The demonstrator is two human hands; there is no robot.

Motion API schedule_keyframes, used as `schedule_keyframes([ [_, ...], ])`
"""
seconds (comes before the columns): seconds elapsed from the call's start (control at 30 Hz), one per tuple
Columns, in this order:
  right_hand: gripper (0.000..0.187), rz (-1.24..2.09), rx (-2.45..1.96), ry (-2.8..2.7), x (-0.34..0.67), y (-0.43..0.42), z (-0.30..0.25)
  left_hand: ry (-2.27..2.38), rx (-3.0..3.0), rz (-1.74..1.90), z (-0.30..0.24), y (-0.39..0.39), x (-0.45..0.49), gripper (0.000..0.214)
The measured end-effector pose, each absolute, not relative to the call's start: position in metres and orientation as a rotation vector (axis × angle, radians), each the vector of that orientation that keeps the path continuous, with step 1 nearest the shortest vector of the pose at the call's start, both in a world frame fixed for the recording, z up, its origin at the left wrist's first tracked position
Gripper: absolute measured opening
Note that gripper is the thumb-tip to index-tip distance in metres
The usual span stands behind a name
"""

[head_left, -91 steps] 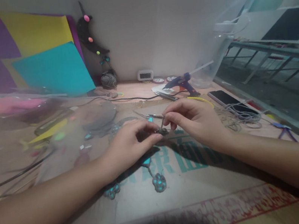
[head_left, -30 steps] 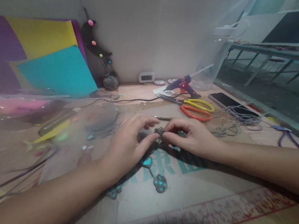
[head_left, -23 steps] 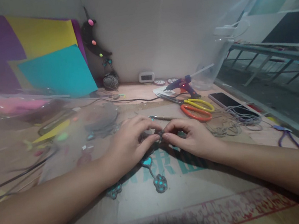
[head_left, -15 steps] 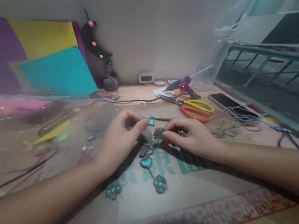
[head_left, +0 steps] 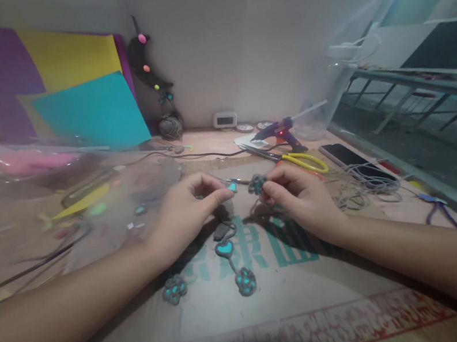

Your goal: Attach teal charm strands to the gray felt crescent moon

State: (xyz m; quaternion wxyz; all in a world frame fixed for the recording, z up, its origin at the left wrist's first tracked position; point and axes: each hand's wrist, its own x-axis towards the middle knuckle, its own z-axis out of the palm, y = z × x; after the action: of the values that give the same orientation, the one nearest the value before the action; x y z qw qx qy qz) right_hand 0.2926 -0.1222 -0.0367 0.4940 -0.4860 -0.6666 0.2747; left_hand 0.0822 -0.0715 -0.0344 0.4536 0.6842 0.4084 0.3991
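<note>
My left hand (head_left: 193, 209) is closed in a pinch, with a small turquoise heart with a grey edge (head_left: 232, 186) at its fingertips. Between the thumb and fingers of my right hand (head_left: 298, 197) is a grey paw-shaped charm (head_left: 256, 184), held a little above the cardboard. Below them lies a heart charm (head_left: 224, 248) joined by a short grey cord to a turquoise-dotted paw charm (head_left: 246, 281). Another paw charm (head_left: 174, 290) rests separately to the left. Part of the cord runs beneath my left hand, where its end is hidden.
Scissors (head_left: 303, 162) and a glue gun (head_left: 279, 132) with a red light lie behind my right hand. A phone (head_left: 354, 161) sits at the right beside tangled grey cord (head_left: 353, 194). Coloured sheets (head_left: 92, 115) and a small white clock (head_left: 225, 119) stand at the back.
My right hand has moved right and slightly up with the paw charm, lifting it away from the other pieces. My left hand has barely shifted, keeping the heart at its fingertips.
</note>
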Motion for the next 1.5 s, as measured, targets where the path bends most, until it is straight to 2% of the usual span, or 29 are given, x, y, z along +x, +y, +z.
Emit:
schedule_keyframes([
  [0.2, 0.015, 0.647, -1.209, -1.740, 0.291, -0.126, -0.038, 0.958, 1.735, 0.897, -0.036, -0.075, 0.083, 0.025],
  [0.37, 0.012, 0.555, -1.247, -1.815, 0.290, -0.127, -0.034, 0.958, 1.847, 0.889, -0.037, -0.075, 0.084, 0.018],
  [0.47, 0.012, 0.520, -1.270, -1.844, 0.289, -0.126, -0.033, 0.908, 1.929, 0.919, -0.038, -0.074, 0.083, 0.024],
  [0.83, 0.016, 0.640, -1.275, -1.851, 0.289, -0.126, -0.034, 0.911, 2.128, 0.882, -0.040, -0.077, 0.084, 0.019],
  [0.93, 0.018, 0.701, -1.243, -1.802, 0.290, -0.126, -0.033, 0.912, 2.129, 0.883, -0.038, -0.077, 0.084, 0.018],
  [1.1, 0.013, 0.595, -1.293, -1.892, 0.289, -0.125, -0.032, 0.934, 2.034, 0.841, -0.037, -0.078, 0.084, 0.018],
  [1.23, 0.013, 0.674, -1.268, -1.779, 0.292, -0.124, -0.031, 0.892, 1.941, 0.901, -0.037, -0.075, 0.083, 0.016],
  [1.4, 0.017, 0.659, -1.188, -1.642, 0.299, -0.122, -0.028, 0.981, 1.916, 0.887, -0.014, -0.059, 0.072, 0.025],
  [1.5, 0.021, 0.761, -1.231, -1.631, 0.298, -0.122, -0.032, 1.028, 2.085, 0.853, 0.012, -0.043, 0.057, 0.028],
])
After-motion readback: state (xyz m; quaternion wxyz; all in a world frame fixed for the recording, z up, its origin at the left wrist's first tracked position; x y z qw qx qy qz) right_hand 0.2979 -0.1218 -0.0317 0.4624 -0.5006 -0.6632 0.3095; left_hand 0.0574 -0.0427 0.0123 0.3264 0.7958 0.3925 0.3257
